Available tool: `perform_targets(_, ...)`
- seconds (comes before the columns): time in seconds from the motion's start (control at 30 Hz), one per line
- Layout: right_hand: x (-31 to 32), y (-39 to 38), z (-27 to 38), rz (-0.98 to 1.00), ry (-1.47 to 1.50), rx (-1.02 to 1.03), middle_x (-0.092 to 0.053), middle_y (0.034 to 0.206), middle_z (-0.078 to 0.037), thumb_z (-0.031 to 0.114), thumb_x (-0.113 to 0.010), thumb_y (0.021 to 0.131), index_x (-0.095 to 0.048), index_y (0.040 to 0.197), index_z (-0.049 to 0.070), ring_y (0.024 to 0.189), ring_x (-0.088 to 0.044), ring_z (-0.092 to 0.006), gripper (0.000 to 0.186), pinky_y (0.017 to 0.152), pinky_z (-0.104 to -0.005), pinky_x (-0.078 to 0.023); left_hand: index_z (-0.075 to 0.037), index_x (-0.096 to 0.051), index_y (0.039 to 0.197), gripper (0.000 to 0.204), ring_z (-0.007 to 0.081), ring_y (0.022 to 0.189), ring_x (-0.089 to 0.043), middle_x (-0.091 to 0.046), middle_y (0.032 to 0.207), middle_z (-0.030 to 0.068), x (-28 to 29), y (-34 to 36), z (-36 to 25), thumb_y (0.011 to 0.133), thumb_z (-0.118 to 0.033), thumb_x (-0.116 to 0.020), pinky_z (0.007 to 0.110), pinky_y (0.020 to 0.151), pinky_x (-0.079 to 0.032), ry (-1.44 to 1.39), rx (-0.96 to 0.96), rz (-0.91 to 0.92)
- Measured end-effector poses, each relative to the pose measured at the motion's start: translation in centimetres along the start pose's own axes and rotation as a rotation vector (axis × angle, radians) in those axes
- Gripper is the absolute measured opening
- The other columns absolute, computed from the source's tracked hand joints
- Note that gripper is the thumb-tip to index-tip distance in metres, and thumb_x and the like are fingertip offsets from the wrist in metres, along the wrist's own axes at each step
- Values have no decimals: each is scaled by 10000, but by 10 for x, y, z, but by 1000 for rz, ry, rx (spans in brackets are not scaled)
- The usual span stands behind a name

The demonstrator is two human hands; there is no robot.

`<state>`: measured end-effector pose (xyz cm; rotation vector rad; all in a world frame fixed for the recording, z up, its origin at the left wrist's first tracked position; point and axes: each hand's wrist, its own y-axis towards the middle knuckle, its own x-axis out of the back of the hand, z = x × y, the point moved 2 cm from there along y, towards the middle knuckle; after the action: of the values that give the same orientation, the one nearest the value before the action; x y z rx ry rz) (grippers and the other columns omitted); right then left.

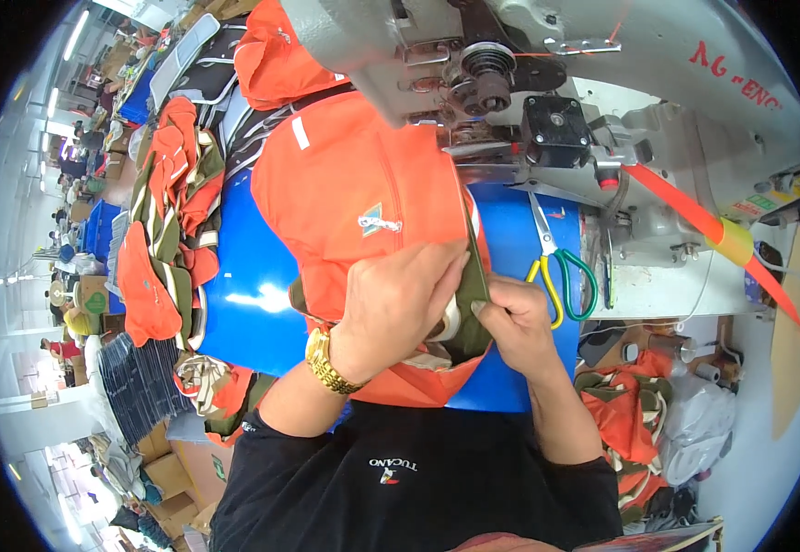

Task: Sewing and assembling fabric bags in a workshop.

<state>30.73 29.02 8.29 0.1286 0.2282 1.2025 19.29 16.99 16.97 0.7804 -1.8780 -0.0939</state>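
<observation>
A half-sewn orange bag with a zipper line, a small emblem and an olive-green edge lies on the blue work surface, its far part beneath the sewing machine head. My left hand grips the bag's edge near the seam, fingertips pressed together. Just to its right, my right hand pinches the olive fabric between thumb and fingers. The bag's near side gapes between the hands, showing some pale material inside. Scissors with yellow and green handles lie right of the bag, beyond my right hand.
The blue surface extends left of the bag. Orange and olive fabric pieces are heaped at the left, and more orange pieces lie low on the right. An orange strip runs through a yellow roll by the machine.
</observation>
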Motion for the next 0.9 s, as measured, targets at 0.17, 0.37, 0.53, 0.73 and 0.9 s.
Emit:
perform_targets(0.17, 4, 20, 2, -16, -92, -18, -503, 710, -104, -52, -556, 847, -593, 851, -55, 654, -499, -195, 38, 608, -352, -408, -33, -749, 1014, 125, 262, 619, -694, -707, 763, 117, 2, 18, 13, 906, -94, -768, 359, 536, -524, 53, 12, 21)
perform_targets(0.37, 4, 40, -3, -28, -89, -18, -608, 757, -72, -48, -582, 872, -682, 928, -67, 694, -544, -150, 116, 637, -316, -428, -56, -755, 1009, 108, 272, 640, -697, -713, 769, 100, 1, 36, 29, 935, -133, -737, 375, 538, -518, 127, -9, 32)
perform_targets(0.53, 3, 60, 2, -75, -232, 22, -526, 710, -139, -12, -564, 852, -584, 862, -44, 629, -519, -256, 39, 606, -368, -428, -67, -731, 978, 88, 279, 638, -696, -685, 714, 94, 1, 53, 36, 947, -148, -715, 400, 547, -521, 268, -60, 42)
perform_targets(0.73, 3, 69, 5, -105, -381, 75, -567, 746, -202, 1, -570, 843, -595, 908, -23, 668, -590, -365, 74, 620, -411, -457, -46, -671, 1145, 279, 349, 767, -715, -719, 926, 167, 12, 48, 27, 878, -113, -715, 429, 628, -560, 301, 23, 73)
perform_targets(0.9, -2, 51, 16, -288, -376, 68, -707, 1033, -172, -52, -568, 867, -592, 1325, 51, 902, -707, -392, 470, 786, -423, -566, -38, -513, 1463, 657, 335, 1033, -710, -667, 1234, 211, 15, 5, 35, 853, -93, -750, 408, 806, -590, -42, 171, 48)
